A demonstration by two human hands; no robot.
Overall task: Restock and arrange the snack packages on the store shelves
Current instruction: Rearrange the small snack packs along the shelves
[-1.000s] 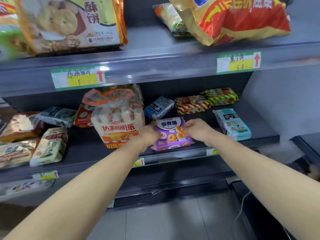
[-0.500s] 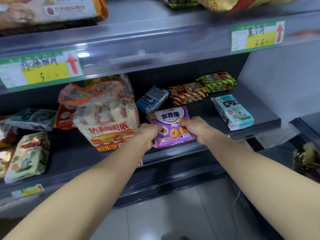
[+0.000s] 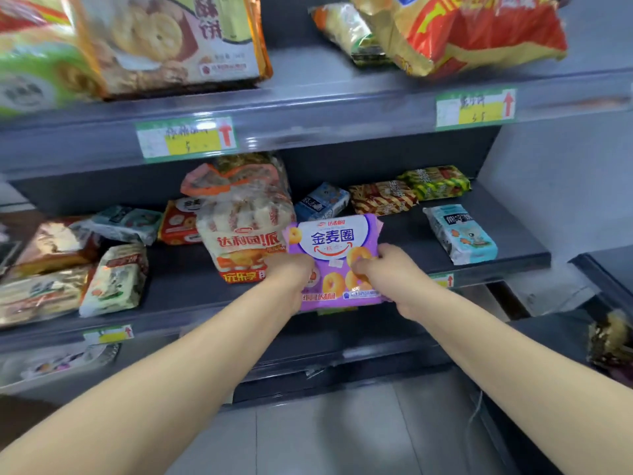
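A purple snack pack [image 3: 334, 240] with ring biscuits printed on it is tilted up at the front edge of the middle shelf [image 3: 191, 286]. My left hand [image 3: 291, 272] grips its lower left side and my right hand [image 3: 383, 265] pinches its right side. Just left of it stands a large clear bag of white cakes with an orange label [image 3: 239, 228]. A light blue pack [image 3: 460, 234] lies to the right on the same shelf.
Blue, brown-striped and green packs [image 3: 382, 197] lie at the back of the middle shelf. Several packs [image 3: 114, 279] sit at its left. Big cookie and red-yellow bags [image 3: 472, 29] fill the upper shelf. A lower dark counter [image 3: 606, 269] stands at right. Tiled floor lies below.
Both hands have lifted the purple pack's rear up, so its face now tilts toward me. The camera view shifted upward and back.
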